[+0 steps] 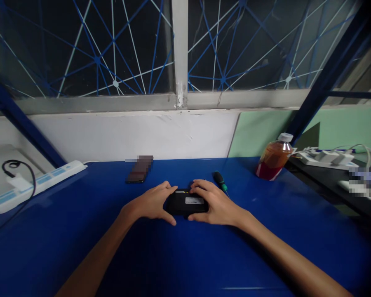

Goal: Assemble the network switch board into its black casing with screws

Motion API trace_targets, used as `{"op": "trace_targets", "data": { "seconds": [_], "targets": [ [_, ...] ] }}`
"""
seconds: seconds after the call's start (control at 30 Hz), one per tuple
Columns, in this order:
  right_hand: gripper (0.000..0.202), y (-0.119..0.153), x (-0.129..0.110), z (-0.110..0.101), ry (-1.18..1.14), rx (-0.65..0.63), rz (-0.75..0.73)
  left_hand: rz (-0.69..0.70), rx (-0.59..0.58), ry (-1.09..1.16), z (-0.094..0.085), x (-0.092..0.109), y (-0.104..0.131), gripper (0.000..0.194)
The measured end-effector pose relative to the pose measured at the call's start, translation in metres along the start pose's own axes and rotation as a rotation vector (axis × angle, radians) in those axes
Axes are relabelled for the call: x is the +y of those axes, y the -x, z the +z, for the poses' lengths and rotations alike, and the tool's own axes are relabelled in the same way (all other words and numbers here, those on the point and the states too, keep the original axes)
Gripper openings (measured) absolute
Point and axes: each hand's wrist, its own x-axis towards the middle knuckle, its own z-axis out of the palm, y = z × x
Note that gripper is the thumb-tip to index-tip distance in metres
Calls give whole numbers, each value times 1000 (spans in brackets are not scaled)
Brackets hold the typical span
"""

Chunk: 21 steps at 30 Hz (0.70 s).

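A flat black rectangular device [181, 204] with rounded corners and a white label lies at the middle of the blue table; I cannot make out its exact kind. My left hand [154, 202] is closed around its left end, with a fingertip at the far corner and the thumb along the near side. Around the right end wraps my right hand [218, 204], thumb at the near edge and fingers over the far edge. Just beyond my right hand lies a screwdriver [220, 180] with a black and green handle, its shaft partly hidden.
A dark phone [140, 169], partly pixelated, lies at the back left of the blue table [179, 264]. A white power strip [43, 183] with a black cable runs along the left side. At the back right stands a drink bottle [274, 159]. Another power strip [327, 159] sits farther right.
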Motion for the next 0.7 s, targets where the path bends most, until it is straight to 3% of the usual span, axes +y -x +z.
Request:
{"op": "trace_targets", "data": {
  "seconds": [0.33, 0.7],
  "targets": [
    [81, -4, -1, 0, 22, -96, 31, 33, 64, -78, 2, 5, 0, 99],
    [67, -7, 1, -11, -117, -157, 44, -25, 25, -89, 6, 18, 2, 106]
  ]
}}
